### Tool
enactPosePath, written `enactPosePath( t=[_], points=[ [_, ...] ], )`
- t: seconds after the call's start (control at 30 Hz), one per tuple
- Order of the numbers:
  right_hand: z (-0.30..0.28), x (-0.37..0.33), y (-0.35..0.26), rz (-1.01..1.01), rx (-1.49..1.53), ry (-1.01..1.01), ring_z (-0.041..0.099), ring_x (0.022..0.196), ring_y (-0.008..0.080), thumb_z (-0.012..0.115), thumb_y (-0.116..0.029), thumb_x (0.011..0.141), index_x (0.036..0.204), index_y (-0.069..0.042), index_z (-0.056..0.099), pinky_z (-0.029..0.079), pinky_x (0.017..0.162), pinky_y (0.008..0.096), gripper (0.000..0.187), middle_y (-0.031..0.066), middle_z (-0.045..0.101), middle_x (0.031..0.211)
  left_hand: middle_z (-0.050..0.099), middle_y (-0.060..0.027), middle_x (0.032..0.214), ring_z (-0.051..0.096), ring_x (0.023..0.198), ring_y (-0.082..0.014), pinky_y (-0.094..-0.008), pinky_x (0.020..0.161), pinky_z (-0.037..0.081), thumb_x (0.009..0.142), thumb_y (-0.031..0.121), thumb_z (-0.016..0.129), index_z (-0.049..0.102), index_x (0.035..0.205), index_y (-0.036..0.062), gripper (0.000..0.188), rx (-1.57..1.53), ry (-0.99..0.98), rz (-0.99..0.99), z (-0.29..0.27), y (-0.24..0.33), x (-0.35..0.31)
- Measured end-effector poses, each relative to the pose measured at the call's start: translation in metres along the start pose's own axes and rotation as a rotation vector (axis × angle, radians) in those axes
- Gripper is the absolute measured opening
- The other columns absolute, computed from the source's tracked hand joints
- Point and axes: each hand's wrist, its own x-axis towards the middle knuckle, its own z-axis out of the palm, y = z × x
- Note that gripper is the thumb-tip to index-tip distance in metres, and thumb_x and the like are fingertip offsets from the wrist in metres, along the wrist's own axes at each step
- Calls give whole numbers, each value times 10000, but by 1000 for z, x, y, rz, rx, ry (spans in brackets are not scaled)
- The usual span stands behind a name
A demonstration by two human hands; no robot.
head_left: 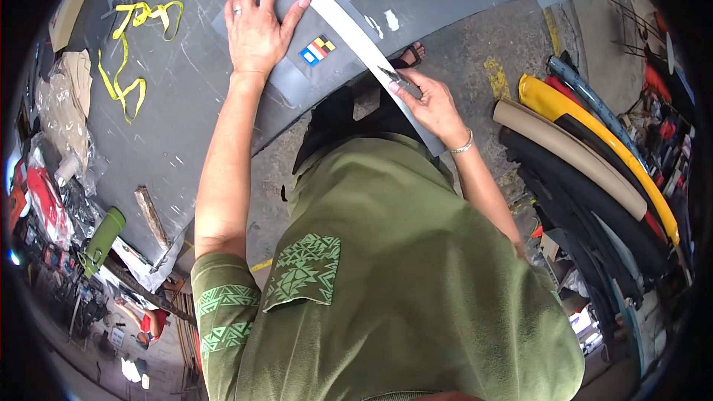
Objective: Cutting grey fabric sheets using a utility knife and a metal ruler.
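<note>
My left hand lies flat with its fingers spread, pressing on a grey sheet beside a long metal straightedge. Its thumb and fingertips reach the straightedge's edge. A small patch of coloured blocks shows on the sheet, right of this hand. My right hand is closed around what looks like a utility knife, most of it hidden by the fingers. The dark tip rests on the straightedge near the table's front edge. The straightedge's near end hangs past that edge, towards my body.
A yellow measuring tape lies in loops on the dark table. Rolls of material stand at the right, among them a yellow roll and a beige roll. A green roll sits at the left. Another person is at the lower left.
</note>
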Motion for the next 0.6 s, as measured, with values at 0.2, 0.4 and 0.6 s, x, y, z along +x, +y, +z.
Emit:
enactPosePath(
  t=[0.2,0.4,0.6],
  points=[
    [4,2,15,-14,0,10,716,1005,358,717,-266,946,1229,-25,671,551,871,396,374,174,738,1095,473,-88,1510,370,1460,-323,-549,1194,271,906,673,630,569,1446,237,696,67,-37,55,-1,-2,0],
    [3,4,19,-7,58,82,719,992,331,745,-308,929,1242,-25,674,546,888,378,428,168,742,1090,468,-125,1503,367,1446,-346,-567,1194,257,898,709,613,531,1457,165,785,128,-72,75,-2,1,2],
    [7,8,8,110,90,64,742,919,238,737,-345,944,1221,-13,683,562,824,350,435,137,754,976,438,-131,1550,332,1495,-342,-573,1227,213,899,699,628,498,1482,120,832,94,-59,36,-2,12,3]
  ],
)
